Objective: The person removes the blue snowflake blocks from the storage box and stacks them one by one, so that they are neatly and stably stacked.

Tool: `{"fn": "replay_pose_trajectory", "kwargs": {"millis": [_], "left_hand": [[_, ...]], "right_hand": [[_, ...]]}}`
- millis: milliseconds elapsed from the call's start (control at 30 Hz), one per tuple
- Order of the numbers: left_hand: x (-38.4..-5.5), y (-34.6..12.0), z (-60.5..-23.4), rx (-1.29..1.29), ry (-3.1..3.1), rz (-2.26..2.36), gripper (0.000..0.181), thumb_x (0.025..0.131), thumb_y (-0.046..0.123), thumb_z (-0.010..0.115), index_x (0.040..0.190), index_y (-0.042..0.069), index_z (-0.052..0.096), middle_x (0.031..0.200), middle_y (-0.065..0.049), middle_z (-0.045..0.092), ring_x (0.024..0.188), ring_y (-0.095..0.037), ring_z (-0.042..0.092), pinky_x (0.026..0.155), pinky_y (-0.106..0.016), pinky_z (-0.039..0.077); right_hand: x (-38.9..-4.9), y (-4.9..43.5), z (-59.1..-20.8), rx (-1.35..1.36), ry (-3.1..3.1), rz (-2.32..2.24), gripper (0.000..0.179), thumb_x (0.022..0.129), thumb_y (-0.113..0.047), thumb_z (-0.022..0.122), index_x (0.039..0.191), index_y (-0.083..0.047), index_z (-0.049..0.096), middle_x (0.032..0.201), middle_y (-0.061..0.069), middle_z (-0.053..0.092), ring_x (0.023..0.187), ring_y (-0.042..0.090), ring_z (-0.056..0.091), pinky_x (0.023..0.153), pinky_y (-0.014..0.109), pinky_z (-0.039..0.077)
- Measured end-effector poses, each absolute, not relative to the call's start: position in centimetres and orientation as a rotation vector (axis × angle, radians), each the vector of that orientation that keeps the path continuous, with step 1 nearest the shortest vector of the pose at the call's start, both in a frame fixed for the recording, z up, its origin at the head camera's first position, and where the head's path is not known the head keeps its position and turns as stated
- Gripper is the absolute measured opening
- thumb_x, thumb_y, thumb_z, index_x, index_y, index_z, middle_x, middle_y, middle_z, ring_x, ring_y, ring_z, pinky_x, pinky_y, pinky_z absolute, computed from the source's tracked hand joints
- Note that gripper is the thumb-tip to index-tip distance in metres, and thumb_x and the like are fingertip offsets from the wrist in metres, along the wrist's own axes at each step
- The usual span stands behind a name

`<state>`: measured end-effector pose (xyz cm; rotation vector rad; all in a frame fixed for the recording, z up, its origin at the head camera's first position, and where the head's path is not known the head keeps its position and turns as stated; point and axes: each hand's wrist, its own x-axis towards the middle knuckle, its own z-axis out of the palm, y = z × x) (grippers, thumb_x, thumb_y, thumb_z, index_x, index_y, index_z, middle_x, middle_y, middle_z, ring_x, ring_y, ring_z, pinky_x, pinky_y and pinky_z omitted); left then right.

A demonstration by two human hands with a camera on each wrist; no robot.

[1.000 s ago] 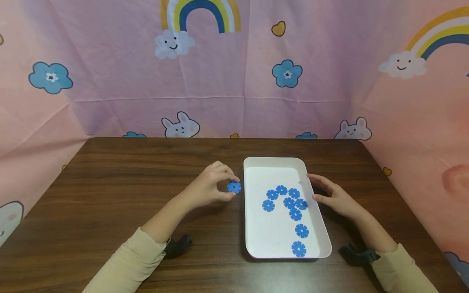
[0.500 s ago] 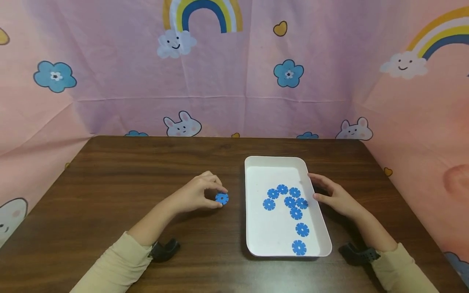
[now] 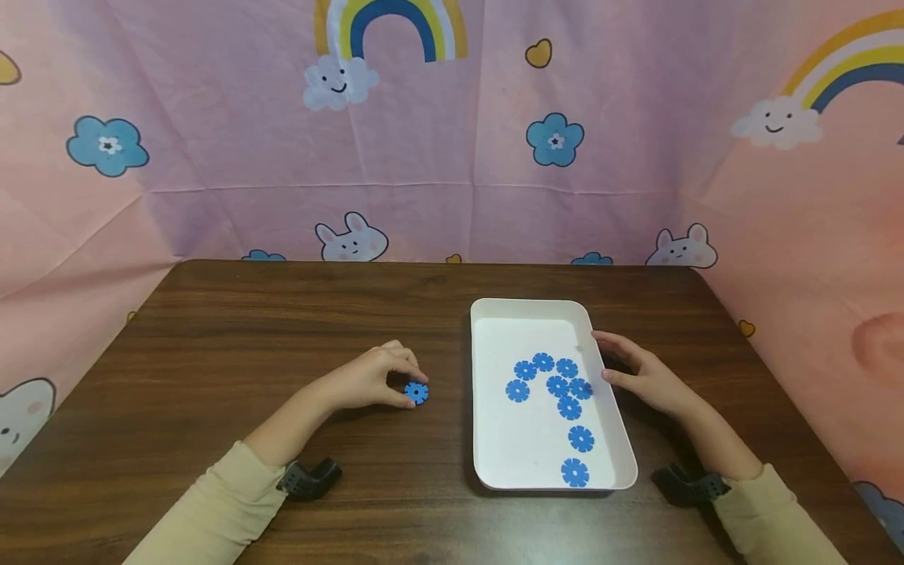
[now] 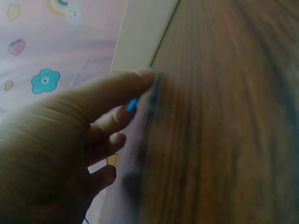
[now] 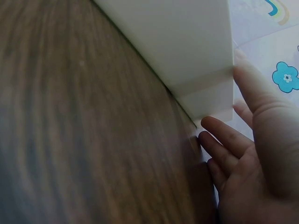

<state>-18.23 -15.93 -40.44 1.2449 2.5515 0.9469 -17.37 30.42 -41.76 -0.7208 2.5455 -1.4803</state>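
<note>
Head view: 1 slotted blue disc at the tips of the left thumb and index finger, pinched by its rim in the left hand, face with centre hole visible. Low over, or on, the dark wood table beneath those fingertips; contact with the wood: cannot tell. Left wrist view: only slivers of blue past the thumb, remaining fingers loosely bent. Right of the left fingertips and apart from the pinched disc: white tray, with 9 similar blue discs lying inside, several touching or overlapping, 1 just across the wall from the right thumb. Right hand on the tray's far side from the left fingers; fingers extended and relaxed, tips resting against the outer wall, not wrapped round anything. Right wrist view: thumb at the wall's edge. Handling, by judgement: probably thin plastic, very light, stiff, not fragile under finger pressure; flat faces likely smooth and apt to slide under a fingertip. Best hold likely at 2 opposite points of the rim, thumb against index, as in the present pinch; rim slots probably useful as purchase. Thin edge of a flat-lying disc likely awkward to get a fingertip under.
</note>
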Motion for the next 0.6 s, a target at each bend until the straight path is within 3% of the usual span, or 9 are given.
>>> {"fn": "replay_pose_trajectory", "kwargs": {"millis": [600], "left_hand": [[-18.94,-16.34,-41.52,1.207,2.487,0.996,0.038,0.076,0.033,0.080,0.108,0.014,0.074,0.100,0.013,0.059,0.095,-0.012,0.047,0.082,-0.032,0.042]], "right_hand": [[-17.45,30.47,-41.86,-0.712,2.553,-1.470,0.061,0.091,-0.010,0.064,0.145,-0.007,0.036,0.144,0.020,0.039,0.128,0.044,0.039,0.095,0.062,0.034]]}}
